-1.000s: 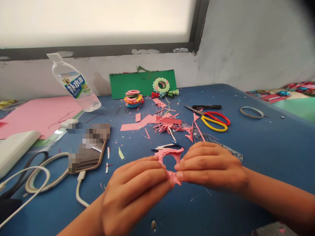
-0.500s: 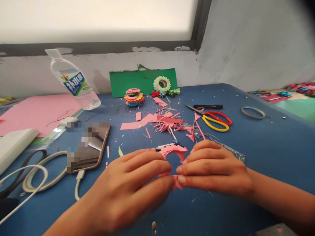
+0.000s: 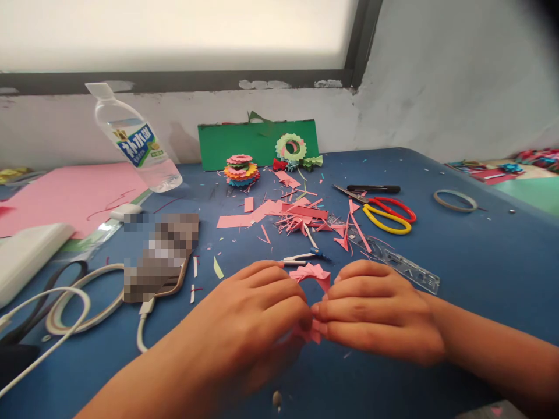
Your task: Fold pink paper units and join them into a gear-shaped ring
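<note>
The pink paper ring (image 3: 311, 270) was btwn the two hands, toward the near side of the blue tabletop (image 3: 480, 279); its pleated far edge showed, plus a bit of the near edge, rest hidden by fingers. Couldn't tell if it was touching the surface or held just above. L hand (image 3: 248, 317) had its fingers bent over the ring's left side, grip drawn in close on the paper, thumb out of sight. R hand (image 3: 379, 311) had a narrow grip on the right side, fingertips pinched in on the paper, fingers lying nearly flat next to each other. Fingertips of both hands nearly met at the near edge. Just beyond the ring lay a blue & white tool (image 3: 308, 256), then a messy pile of pink scraps (image 3: 301, 212). A clear ruler (image 3: 414, 270) lay beyond the R hand, & past that, scissors (image 3: 388, 218) w/ one red & one yellow handle, blades apart, a black pen (image 3: 373, 188) just behind. A tape roll (image 3: 455, 201) lay flat to their right. At the back, a multicolored paper stack (image 3: 240, 170) & a pale green paper ring (image 3: 290, 147) were in front of a green board (image 3: 218, 139). Off left: phone (image 3: 183, 250), partly pixelated, w/ white cable (image 3: 142, 326) plugged in, & a water bottle (image 3: 144, 139) farther back.
</note>
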Demonstrator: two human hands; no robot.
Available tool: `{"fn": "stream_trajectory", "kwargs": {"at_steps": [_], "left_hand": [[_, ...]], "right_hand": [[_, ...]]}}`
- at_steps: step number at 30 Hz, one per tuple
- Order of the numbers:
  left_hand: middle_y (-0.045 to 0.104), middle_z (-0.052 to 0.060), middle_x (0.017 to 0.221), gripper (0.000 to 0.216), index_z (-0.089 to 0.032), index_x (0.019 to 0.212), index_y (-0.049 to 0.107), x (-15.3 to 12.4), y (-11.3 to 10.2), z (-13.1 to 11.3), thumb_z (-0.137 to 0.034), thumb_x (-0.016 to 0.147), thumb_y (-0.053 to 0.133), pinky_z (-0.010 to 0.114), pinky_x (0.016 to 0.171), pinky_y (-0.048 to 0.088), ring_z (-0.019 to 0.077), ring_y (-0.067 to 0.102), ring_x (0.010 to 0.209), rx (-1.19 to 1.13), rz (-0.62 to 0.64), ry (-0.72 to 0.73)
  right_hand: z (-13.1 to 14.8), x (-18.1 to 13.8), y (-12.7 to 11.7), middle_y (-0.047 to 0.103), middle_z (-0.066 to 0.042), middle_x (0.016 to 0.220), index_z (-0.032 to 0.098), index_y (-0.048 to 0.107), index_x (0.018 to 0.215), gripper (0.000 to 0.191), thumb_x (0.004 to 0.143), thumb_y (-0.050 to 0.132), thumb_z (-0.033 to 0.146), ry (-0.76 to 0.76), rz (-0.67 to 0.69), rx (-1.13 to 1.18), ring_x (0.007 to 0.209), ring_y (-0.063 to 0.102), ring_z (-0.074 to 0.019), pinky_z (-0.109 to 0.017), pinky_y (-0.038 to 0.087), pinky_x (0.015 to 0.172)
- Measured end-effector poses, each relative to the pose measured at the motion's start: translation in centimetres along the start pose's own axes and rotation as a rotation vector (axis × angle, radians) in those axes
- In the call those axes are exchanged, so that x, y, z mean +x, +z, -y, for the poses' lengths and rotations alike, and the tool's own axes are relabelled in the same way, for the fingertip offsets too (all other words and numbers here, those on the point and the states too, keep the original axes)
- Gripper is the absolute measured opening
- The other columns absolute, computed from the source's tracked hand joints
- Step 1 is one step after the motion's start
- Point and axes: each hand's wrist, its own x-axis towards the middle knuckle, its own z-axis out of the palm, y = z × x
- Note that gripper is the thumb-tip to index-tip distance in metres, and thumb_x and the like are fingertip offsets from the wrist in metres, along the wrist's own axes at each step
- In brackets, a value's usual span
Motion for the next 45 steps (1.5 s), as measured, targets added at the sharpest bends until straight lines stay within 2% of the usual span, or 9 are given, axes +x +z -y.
{"fn": "stream_trajectory", "kwargs": {"at_steps": [3,8,13,17,28,35,45], "left_hand": [[0.060,-0.002,0.076,0.010,-0.018,0.077,0.053,0.0,0.0,0.1,-0.013,0.085,0.049,0.032,0.091,0.038,0.0113,0.054,0.072,0.041,-0.003,0.013],[0.061,-0.003,0.075,0.012,-0.019,0.074,0.054,0.1,0.0,0.0,-0.013,0.084,0.049,0.032,0.093,0.037,0.0116,0.055,0.072,0.106,-0.026,-0.005],[0.063,-0.004,0.075,0.014,-0.020,0.074,0.057,0.3,-0.1,-0.2,-0.014,0.085,0.050,0.032,0.100,0.031,0.0111,0.055,0.073,0.146,-0.031,-0.005],[0.064,-0.004,0.074,0.014,-0.020,0.074,0.058,0.2,0.1,-0.1,-0.014,0.084,0.051,0.031,0.102,0.027,0.0108,0.055,0.072,0.154,-0.055,-0.003],[0.064,-0.004,0.074,0.009,-0.019,0.075,0.059,-0.1,0.0,0.1,-0.015,0.082,0.056,0.032,0.100,0.030,0.0106,0.056,0.071,0.171,-0.076,0.004],[0.064,-0.004,0.075,0.010,-0.020,0.077,0.058,0.0,-0.2,0.0,-0.014,0.084,0.053,0.033,0.099,0.030,0.0102,0.056,0.071,0.178,-0.085,0.034],[0.065,-0.003,0.076,0.010,-0.018,0.077,0.059,0.0,0.0,0.1,-0.013,0.084,0.053,0.033,0.100,0.030,0.0108,0.056,0.071,0.201,-0.098,0.050]], "right_hand": [[-0.2,-0.1,0.3,0.070,-0.001,0.081,0.012,0.065,0.080,0.016,0.087,0.050,0.010,-0.002,-0.002,-0.007,0.076,0.062,-0.0101,-0.025,0.049,0.074],[-0.5,-0.1,0.7,0.070,-0.001,0.078,0.012,0.063,0.076,0.018,0.088,0.049,0.010,-0.035,-0.021,0.006,0.073,0.061,-0.0103,-0.027,0.048,0.073],[-0.6,-0.1,0.8,0.069,-0.001,0.076,0.012,0.061,0.073,0.016,0.086,0.053,0.011,0.000,-0.026,0.058,0.073,0.060,-0.0102,-0.027,0.046,0.073],[-0.7,-0.3,0.9,0.069,-0.001,0.079,0.012,0.061,0.078,0.010,0.086,0.055,0.011,0.023,-0.005,0.080,0.075,0.059,-0.0105,-0.028,0.046,0.074],[-0.8,-0.4,1.1,0.068,-0.002,0.082,0.012,0.062,0.082,0.009,0.087,0.054,0.013,0.043,-0.001,0.053,0.078,0.060,-0.0116,-0.028,0.046,0.075],[-0.8,-0.4,1.0,0.069,-0.001,0.083,0.013,0.061,0.081,0.016,0.090,0.048,0.013,0.033,-0.027,0.041,0.078,0.059,-0.0116,-0.027,0.046,0.076],[-0.9,-0.8,1.2,0.068,-0.002,0.085,0.013,0.061,0.084,0.013,0.089,0.049,0.014,0.057,-0.012,0.075,0.081,0.058,-0.0124,-0.030,0.045,0.078]]}}
